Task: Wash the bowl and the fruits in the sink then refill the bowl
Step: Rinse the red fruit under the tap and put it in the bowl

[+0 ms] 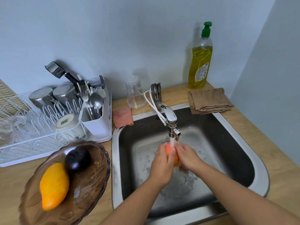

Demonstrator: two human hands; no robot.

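Observation:
Over the steel sink (258, 161), both my hands hold an orange-pink fruit (169, 148) under the water running from the tap (170, 120). My left hand (162, 163) wraps round its left side, fingers curled over it. My right hand (188, 155) grips its right side. Most of the fruit is hidden between the hands. On the wooden counter to the left stands a brown glass bowl (95, 179). It holds a yellow mango (54, 185) and a dark purple fruit (78, 159).
A white dish rack (32, 135) with steel cups, a mug and a cutlery holder (95, 117) stands behind the bowl. An orange scrubber (122, 116) lies at the sink's back left corner. Behind the sink are a clear plastic cup (135, 92), a soap bottle (200, 62) and a brown cloth (209, 100).

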